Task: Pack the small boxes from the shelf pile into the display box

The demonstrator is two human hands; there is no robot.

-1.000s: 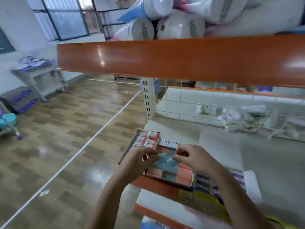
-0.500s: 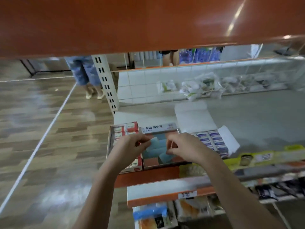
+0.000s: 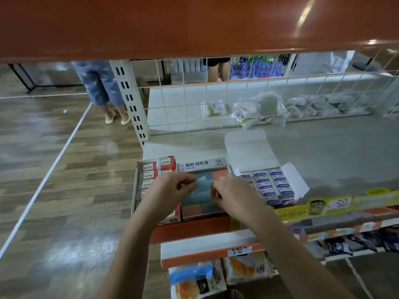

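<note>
Blue, light and stiff, the small box [image 3: 202, 181] hangs over the display box [image 3: 204, 192] at 12 o'clock, left hand [image 3: 167, 194] and right hand [image 3: 234, 194] pinching its short ends.

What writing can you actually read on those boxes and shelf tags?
"로버 지우개": header of the middle display box.
"2B": small boxes in the left red-and-white box.
"50": yellow shelf-edge price tag.
Blue-labelled boxes on the right and the lower shelf tag: too blurred to read.

Grey shelf [image 3: 323, 152]: three open eraser boxes [image 3: 267, 184], seemingly side-by-side.
</note>
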